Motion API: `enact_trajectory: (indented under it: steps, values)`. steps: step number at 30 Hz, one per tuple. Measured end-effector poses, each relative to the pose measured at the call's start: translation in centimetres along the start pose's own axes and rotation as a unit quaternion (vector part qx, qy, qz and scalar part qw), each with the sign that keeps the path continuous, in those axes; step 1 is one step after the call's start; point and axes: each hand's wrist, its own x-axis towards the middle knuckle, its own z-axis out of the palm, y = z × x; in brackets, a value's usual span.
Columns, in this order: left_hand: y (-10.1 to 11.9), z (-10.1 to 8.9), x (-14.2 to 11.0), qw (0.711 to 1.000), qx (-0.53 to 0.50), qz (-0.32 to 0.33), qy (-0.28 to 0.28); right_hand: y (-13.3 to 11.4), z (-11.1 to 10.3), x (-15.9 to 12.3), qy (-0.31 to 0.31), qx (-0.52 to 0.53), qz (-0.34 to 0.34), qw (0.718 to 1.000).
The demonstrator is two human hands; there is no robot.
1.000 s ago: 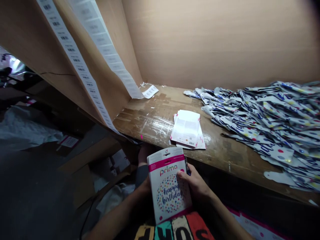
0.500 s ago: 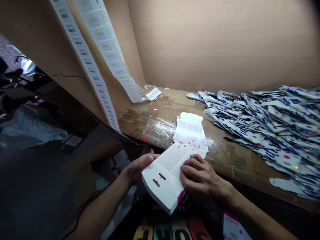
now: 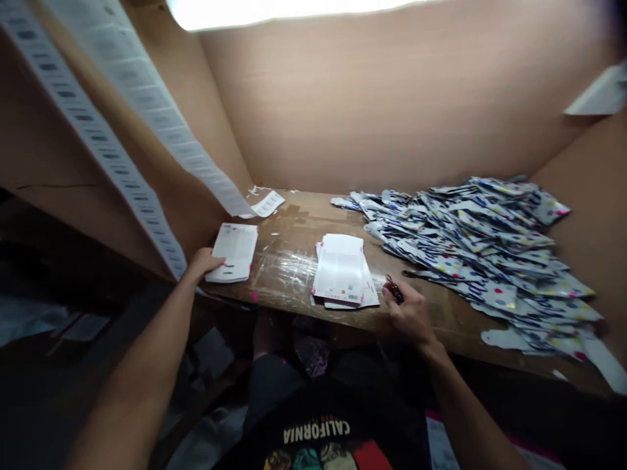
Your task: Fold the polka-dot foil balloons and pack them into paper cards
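Observation:
At the left end of the work surface lies a stack of flat white cartons with hang slots. My left hand grips its near left corner, thumb on top. The fingers beneath are hidden. More white printed cartons with pink edges lie loosely piled in the middle, touched by neither hand. To the right of that pile, my right hand is closed on a small dark object with a thin loop at its end. Its exact kind is too small to make out.
A large heap of shiny white packets with coloured dots covers the right side. Barcode label strips hang along the left wall panel. A loose label piece lies in the back left corner. The brown taped surface ends at a front edge.
The carton stack has moved from above my lap to the left of the surface, with my left hand. My right hand has let it go and now holds the small dark object. The view has shifted.

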Motion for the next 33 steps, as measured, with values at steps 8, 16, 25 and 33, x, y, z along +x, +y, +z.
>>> enact_trajectory:
  steps: [8, 16, 25, 33]
  values:
    - [3.9, 17.1, -7.4, 0.944, 0.040, 0.150, -0.290, -1.2, 4.9, 3.1, -0.093, -0.116, 0.021, 0.989]
    - [4.5, 21.2, -9.6, 0.944, 0.100, 0.186, -0.254, -3.4, 8.3, 1.8, -0.118, -0.199, 0.013, 0.973]
    - [2.4, 17.5, -9.2, 0.972, 0.043, 0.144, -0.179, -2.1, 7.4, 1.8, -0.043, -0.066, 0.017, 0.997]
    - [0.0, 13.2, -10.9, 0.783, -0.479, -0.029, -0.395, -3.8, 8.0, 1.9, -0.049, 0.305, 0.157, 0.938]
